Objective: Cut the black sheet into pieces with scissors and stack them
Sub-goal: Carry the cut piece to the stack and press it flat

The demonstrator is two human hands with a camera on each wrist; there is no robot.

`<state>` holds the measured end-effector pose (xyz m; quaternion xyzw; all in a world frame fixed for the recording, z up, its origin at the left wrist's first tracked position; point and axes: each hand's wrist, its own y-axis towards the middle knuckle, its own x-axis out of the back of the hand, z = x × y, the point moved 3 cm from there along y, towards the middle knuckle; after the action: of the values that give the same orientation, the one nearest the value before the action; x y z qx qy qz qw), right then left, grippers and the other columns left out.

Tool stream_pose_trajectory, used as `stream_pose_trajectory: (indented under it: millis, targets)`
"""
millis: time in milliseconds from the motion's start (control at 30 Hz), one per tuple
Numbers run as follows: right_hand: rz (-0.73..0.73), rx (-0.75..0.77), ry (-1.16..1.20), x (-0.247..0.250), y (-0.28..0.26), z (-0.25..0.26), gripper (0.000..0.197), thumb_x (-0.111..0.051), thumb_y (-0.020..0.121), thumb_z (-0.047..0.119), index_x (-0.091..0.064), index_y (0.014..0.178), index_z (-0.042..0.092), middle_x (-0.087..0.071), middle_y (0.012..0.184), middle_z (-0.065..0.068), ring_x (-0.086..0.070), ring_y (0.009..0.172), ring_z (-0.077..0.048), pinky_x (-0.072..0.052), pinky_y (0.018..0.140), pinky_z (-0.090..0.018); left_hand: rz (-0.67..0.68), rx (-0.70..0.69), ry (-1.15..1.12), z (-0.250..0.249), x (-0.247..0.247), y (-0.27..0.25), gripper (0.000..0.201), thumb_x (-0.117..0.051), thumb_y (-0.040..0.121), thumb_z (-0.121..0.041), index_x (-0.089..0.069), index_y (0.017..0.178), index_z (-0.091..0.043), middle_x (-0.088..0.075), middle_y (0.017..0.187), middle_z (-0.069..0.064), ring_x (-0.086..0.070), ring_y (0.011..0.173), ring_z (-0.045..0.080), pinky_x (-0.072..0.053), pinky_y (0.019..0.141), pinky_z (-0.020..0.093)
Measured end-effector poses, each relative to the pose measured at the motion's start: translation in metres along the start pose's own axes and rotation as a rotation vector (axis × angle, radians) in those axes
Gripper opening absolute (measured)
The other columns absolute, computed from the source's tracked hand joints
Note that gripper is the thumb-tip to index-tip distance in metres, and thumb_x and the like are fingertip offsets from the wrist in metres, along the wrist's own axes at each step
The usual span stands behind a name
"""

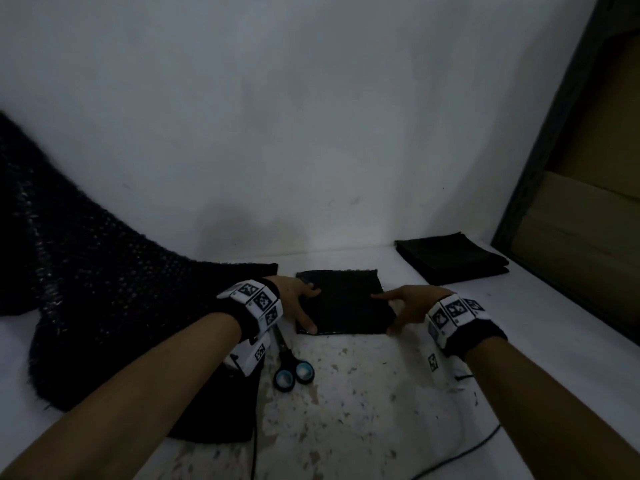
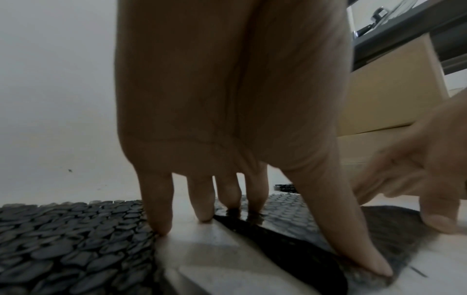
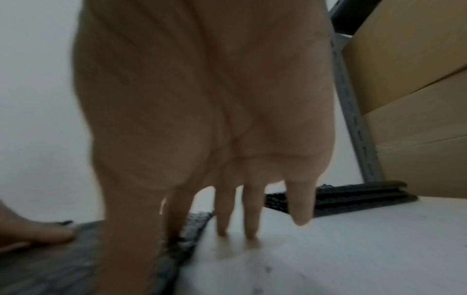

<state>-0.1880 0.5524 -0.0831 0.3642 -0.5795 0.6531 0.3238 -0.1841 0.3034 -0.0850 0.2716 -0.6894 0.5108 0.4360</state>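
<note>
A cut square black piece (image 1: 341,301) lies flat on the white table (image 1: 519,323) in front of me. My left hand (image 1: 310,310) rests on its left edge with straight fingers, and its thumb (image 2: 374,265) presses the near corner. At the right edge, my right hand (image 1: 386,313) touches the piece with straight fingers (image 3: 250,223), the index on top and the thumb at the near corner. The scissors (image 1: 291,362) lie shut on the table under my left wrist, held by no hand. The large black sheet (image 1: 86,289) spreads over the left. A stack of black pieces (image 1: 450,258) sits back right.
A white wall rises close behind the table. A metal shelf post (image 3: 353,119) with cardboard boxes (image 1: 588,220) stands at the right. A black cable (image 1: 460,455) trails over the near right of the table. The table's middle front is a worn, speckled patch (image 1: 346,403).
</note>
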Motion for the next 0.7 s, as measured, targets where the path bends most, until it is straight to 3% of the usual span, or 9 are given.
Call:
stream_pose_trajectory:
  millis: [100,167,233,267,400,467,567,633,700]
  targets:
    - [-0.106,-0.08,0.008,0.001,0.003,0.002,0.067,-0.079,0.084,0.021,-0.049,0.144,0.02,-0.055,0.141,-0.011,-0.057,0.122,-0.025,-0.052,0.096,-0.031,-0.004,-0.001,0.021,0.001,-0.001,-0.001,0.097,-0.064,0.085,-0.063,-0.013,0.159,-0.026,-0.007,0.166,-0.006,-0.016,0.151,0.018,-0.02,0.12,0.033]
    - [-0.187,-0.123,0.013,-0.001,0.0,0.005,0.04,-0.07,0.09,0.021,-0.06,0.124,0.004,-0.06,0.131,-0.014,-0.061,0.113,-0.025,-0.054,0.084,-0.031,-0.004,0.002,0.029,0.0,-0.002,-0.001,0.098,-0.063,0.085,-0.064,-0.012,0.159,-0.027,-0.007,0.166,-0.006,-0.015,0.151,0.018,-0.02,0.121,0.034]
    - [-0.215,-0.119,0.125,-0.002,-0.002,0.009,0.017,-0.064,0.092,0.025,-0.061,0.096,0.01,-0.065,0.118,-0.014,-0.065,0.105,-0.028,-0.055,0.08,-0.031,-0.009,0.01,0.032,0.0,-0.003,-0.002,0.098,-0.063,0.085,-0.064,-0.012,0.159,-0.028,-0.007,0.166,-0.007,-0.014,0.151,0.018,-0.02,0.121,0.036]
    - [-0.207,-0.123,0.201,-0.002,-0.003,0.012,0.016,-0.062,0.094,0.026,-0.061,0.095,0.01,-0.066,0.119,-0.015,-0.065,0.105,-0.028,-0.055,0.087,-0.032,-0.01,0.012,0.035,0.0,-0.003,-0.002,0.098,-0.063,0.085,-0.064,-0.012,0.159,-0.028,-0.007,0.166,-0.007,-0.014,0.151,0.018,-0.02,0.121,0.036]
    - [-0.146,-0.115,0.55,-0.003,-0.005,0.017,0.044,-0.045,0.102,0.029,-0.053,0.133,-0.002,-0.058,0.136,-0.021,-0.059,0.12,-0.034,-0.048,0.104,-0.04,-0.013,0.012,0.025,-0.001,-0.003,-0.003,0.098,-0.064,0.084,-0.064,-0.013,0.159,-0.027,-0.008,0.166,-0.007,-0.016,0.151,0.019,-0.022,0.12,0.036]
    - [-0.127,-0.135,0.718,-0.007,-0.005,0.017,0.052,-0.052,0.098,0.046,-0.058,0.125,0.002,-0.066,0.123,-0.022,-0.066,0.109,-0.035,-0.053,0.098,-0.043,-0.016,0.018,0.017,0.0,-0.003,-0.002,0.099,-0.065,0.082,-0.065,-0.014,0.159,-0.028,-0.009,0.166,-0.007,-0.016,0.151,0.019,-0.021,0.121,0.037]
    - [-0.134,-0.217,0.797,-0.011,-0.01,0.014,0.08,-0.075,0.064,0.076,-0.062,0.108,0.011,-0.074,0.1,-0.013,-0.072,0.089,-0.026,-0.061,0.081,-0.038,-0.015,0.027,0.009,0.001,-0.004,-0.001,0.1,-0.066,0.081,-0.066,-0.014,0.159,-0.029,-0.01,0.166,-0.007,-0.016,0.151,0.019,-0.02,0.122,0.039]
    - [-0.132,-0.219,0.855,-0.014,-0.011,0.014,0.067,-0.086,0.065,0.059,-0.064,0.1,0.007,-0.073,0.086,-0.012,-0.071,0.071,-0.022,-0.061,0.061,-0.03,-0.024,0.025,-0.001,0.001,-0.004,-0.002,0.1,-0.067,0.081,-0.066,-0.015,0.159,-0.03,-0.01,0.166,-0.008,-0.016,0.151,0.018,-0.02,0.122,0.039]
    - [-0.145,-0.23,0.942,-0.017,-0.01,0.013,0.042,-0.088,0.076,0.026,-0.061,0.097,0.002,-0.068,0.083,-0.016,-0.068,0.067,-0.024,-0.059,0.052,-0.03,-0.027,0.026,-0.007,0.003,-0.005,-0.001,0.1,-0.067,0.081,-0.066,-0.015,0.159,-0.031,-0.01,0.166,-0.008,-0.016,0.151,0.018,-0.02,0.122,0.038]
